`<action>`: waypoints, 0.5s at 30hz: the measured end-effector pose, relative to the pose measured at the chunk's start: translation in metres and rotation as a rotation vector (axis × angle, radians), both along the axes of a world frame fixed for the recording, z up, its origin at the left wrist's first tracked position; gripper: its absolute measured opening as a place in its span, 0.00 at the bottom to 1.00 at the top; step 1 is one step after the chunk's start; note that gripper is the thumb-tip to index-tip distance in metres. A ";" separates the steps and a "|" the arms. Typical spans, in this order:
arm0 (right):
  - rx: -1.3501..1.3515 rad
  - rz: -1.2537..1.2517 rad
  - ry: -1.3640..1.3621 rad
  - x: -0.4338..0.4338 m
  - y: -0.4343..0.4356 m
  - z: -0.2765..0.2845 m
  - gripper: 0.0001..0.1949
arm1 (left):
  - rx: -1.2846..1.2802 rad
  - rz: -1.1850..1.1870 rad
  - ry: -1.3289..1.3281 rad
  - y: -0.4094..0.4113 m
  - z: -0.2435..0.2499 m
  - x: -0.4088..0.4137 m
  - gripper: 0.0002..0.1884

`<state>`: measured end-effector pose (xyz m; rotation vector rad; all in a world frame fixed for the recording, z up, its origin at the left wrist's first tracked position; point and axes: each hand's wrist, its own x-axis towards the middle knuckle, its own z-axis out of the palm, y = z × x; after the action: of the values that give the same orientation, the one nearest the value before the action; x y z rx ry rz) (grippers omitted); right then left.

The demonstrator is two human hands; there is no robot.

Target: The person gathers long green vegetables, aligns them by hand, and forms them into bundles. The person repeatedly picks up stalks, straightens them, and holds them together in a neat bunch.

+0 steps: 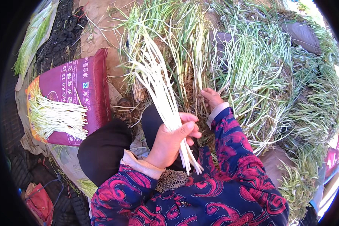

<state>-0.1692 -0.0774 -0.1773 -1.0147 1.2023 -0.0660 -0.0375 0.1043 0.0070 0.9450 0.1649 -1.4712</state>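
Observation:
My left hand holds a loose bunch of long, pale peeled stalks, probably an allium such as chives. Their white ends poke out below my fingers, and the yellow-green tips point away from me. Farther off, my right hand has its bent fingers at the brown root ends of unpeeled stalks. Whether the fingers grip a stalk is unclear. On my left, a pile of peeled white stalks lies across a purple printed fertilizer sack.
Heaps of green leafy stalks cover the ground ahead and to the right. Dark netting and another green bundle lie at the far left. A red bag sits at lower left. My knees are between the sack and the heap.

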 end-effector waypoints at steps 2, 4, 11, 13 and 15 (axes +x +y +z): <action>0.053 -0.147 -0.171 0.003 0.005 0.016 0.10 | -0.015 0.040 -0.049 -0.004 -0.003 0.004 0.09; 0.159 -0.220 -0.228 0.008 0.021 0.062 0.12 | 0.001 0.062 -0.046 -0.007 -0.011 0.007 0.11; -0.102 0.047 -0.343 -0.030 0.058 0.128 0.08 | 0.001 -0.020 -0.145 -0.019 -0.020 -0.006 0.16; -0.219 0.181 -0.359 -0.025 0.070 0.143 0.06 | 0.012 -0.023 -0.175 -0.017 -0.019 -0.008 0.15; -0.507 0.392 -0.293 -0.019 0.076 0.150 0.06 | 0.011 -0.011 -0.230 -0.015 -0.022 -0.010 0.13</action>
<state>-0.1880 -0.0016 -0.0274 -1.6096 0.7128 -0.2108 -0.0476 0.0891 -0.0155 1.1172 -0.0010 -1.3613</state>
